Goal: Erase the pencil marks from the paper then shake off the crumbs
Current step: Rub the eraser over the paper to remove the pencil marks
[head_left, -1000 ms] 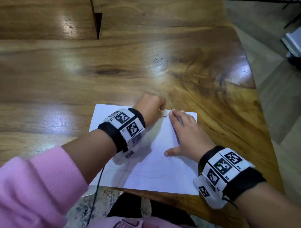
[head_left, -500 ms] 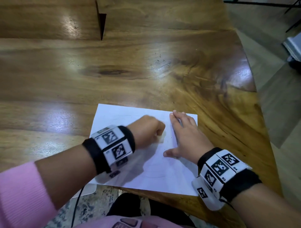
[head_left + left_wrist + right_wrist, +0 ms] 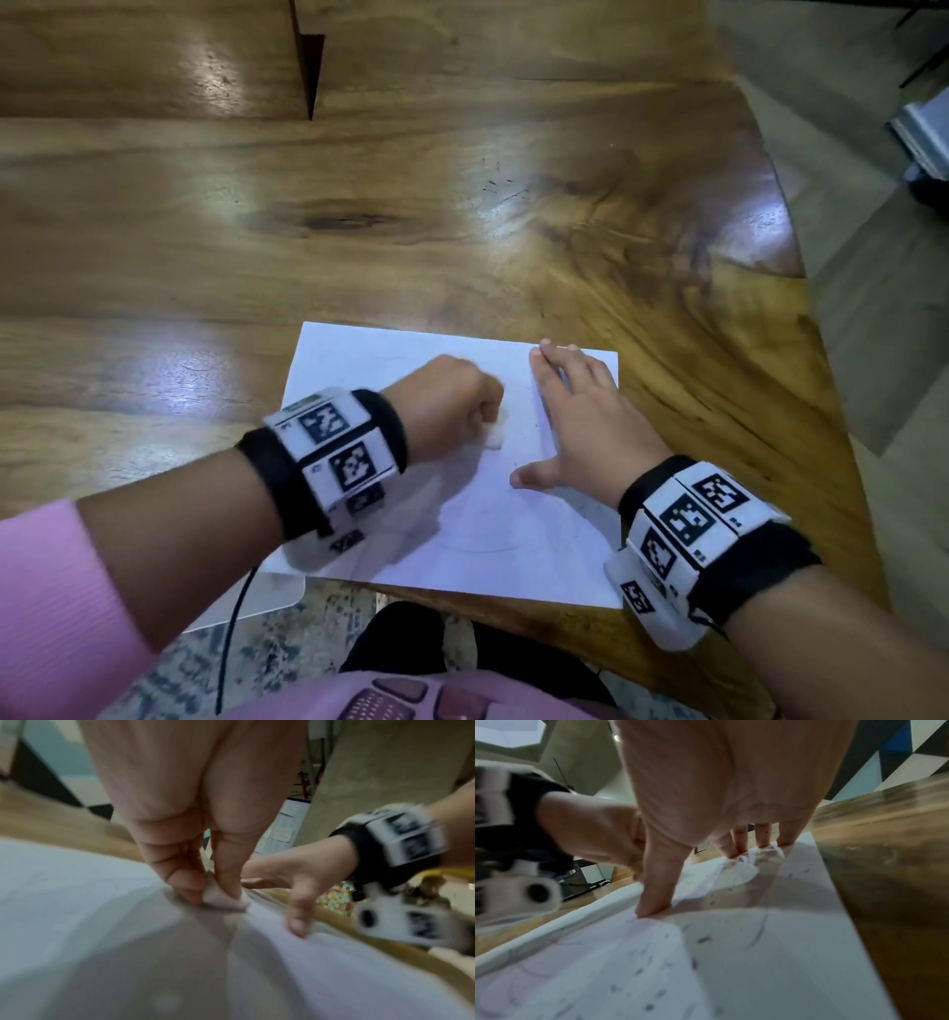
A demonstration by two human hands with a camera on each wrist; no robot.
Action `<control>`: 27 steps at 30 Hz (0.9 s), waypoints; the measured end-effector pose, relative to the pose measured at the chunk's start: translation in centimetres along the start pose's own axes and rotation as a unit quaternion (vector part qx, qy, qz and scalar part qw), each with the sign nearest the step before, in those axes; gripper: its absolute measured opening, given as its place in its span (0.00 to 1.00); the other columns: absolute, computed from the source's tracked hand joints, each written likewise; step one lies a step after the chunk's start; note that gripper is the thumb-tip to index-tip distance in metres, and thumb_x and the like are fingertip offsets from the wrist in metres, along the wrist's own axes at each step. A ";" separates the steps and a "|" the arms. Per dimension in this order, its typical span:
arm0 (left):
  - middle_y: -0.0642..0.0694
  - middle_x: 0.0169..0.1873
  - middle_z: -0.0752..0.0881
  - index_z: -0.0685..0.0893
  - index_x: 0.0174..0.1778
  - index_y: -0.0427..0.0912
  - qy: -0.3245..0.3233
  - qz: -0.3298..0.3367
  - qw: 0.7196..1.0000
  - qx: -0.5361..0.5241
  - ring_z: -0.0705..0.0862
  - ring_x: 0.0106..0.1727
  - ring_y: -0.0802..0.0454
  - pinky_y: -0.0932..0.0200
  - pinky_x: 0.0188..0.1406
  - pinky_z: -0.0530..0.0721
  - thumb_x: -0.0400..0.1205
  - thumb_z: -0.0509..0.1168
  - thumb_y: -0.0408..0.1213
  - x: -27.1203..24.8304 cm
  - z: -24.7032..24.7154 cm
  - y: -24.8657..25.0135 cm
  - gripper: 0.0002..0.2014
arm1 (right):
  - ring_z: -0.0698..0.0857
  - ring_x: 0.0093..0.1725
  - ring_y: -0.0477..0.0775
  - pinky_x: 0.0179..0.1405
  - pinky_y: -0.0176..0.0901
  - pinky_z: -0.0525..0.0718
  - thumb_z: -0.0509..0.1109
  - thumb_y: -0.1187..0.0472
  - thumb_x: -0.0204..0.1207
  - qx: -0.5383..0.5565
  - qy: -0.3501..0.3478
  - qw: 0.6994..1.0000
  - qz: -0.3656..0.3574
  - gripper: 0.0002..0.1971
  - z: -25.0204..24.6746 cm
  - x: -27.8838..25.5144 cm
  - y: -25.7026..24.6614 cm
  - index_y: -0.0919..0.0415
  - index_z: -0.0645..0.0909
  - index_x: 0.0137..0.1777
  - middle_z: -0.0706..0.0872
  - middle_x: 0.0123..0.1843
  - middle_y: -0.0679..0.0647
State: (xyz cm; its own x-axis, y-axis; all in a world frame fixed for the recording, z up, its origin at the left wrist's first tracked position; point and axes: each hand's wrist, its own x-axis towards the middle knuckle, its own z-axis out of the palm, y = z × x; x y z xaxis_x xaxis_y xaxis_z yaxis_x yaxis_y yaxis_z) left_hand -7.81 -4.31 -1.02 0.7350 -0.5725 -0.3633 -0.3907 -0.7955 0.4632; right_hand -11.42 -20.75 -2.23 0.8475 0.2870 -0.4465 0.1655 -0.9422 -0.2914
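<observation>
A white sheet of paper (image 3: 462, 519) with faint pencil curves lies at the near edge of the wooden table (image 3: 411, 231). My left hand (image 3: 444, 406) is curled into a fist and pinches a small white eraser (image 3: 495, 437), whose tip presses on the middle of the sheet; the left wrist view shows the eraser (image 3: 221, 898) between thumb and fingers. My right hand (image 3: 580, 421) lies flat on the sheet's right part, fingers straight, thumb spread. Dark eraser crumbs (image 3: 703, 940) and a pencil line (image 3: 759, 931) show on the paper (image 3: 770, 973) in the right wrist view.
The table's right edge (image 3: 821, 360) runs diagonally close to the paper, with floor beyond. A dark gap (image 3: 310, 72) splits the table's far part. A pale mat (image 3: 241, 601) and a black cable (image 3: 231, 632) lie below the near edge, by my pink sleeve (image 3: 56, 606).
My left hand with the eraser slid from the sheet's far edge toward me, to the middle of the sheet. The right hand stayed flat in the same place.
</observation>
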 end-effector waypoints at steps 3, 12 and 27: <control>0.37 0.42 0.86 0.81 0.43 0.36 0.081 -0.059 0.995 -0.019 0.81 0.44 0.40 0.55 0.41 0.74 0.73 0.64 0.27 3.6 -1.5 -0.6 0.05 | 0.41 0.84 0.52 0.80 0.40 0.46 0.76 0.34 0.62 0.000 0.001 1.000 -0.002 0.63 0.0 0.0 0.1 0.56 0.38 0.84 0.41 0.85 0.47; 0.46 0.36 0.76 0.80 0.36 0.42 -0.005 0.014 1.000 0.003 0.75 0.41 0.47 0.62 0.36 0.63 0.73 0.64 0.30 -0.2 0.0 -0.2 0.03 | 0.39 0.84 0.52 0.80 0.40 0.45 0.75 0.34 0.63 -0.001 -0.005 1.000 -0.001 0.62 0.0 0.1 0.0 0.56 0.37 0.84 0.39 0.85 0.47; 0.40 0.42 0.85 0.84 0.43 0.38 0.071 -0.040 0.996 -0.036 0.80 0.43 0.44 0.63 0.37 0.66 0.74 0.66 0.30 2.4 -0.7 -0.4 0.05 | 0.39 0.84 0.52 0.80 0.40 0.46 0.74 0.33 0.63 -0.003 -0.007 1.000 0.000 0.63 0.0 0.0 0.1 0.56 0.36 0.84 0.38 0.85 0.47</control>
State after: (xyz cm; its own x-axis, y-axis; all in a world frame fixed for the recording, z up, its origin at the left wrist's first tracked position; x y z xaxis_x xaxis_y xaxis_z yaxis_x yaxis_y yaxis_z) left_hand -5.51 -5.25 -1.56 0.8348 -0.4704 -0.2862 -0.2912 -0.8182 0.4957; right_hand -11.41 -20.82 -2.28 0.8400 0.2902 -0.4584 0.1694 -0.9430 -0.2865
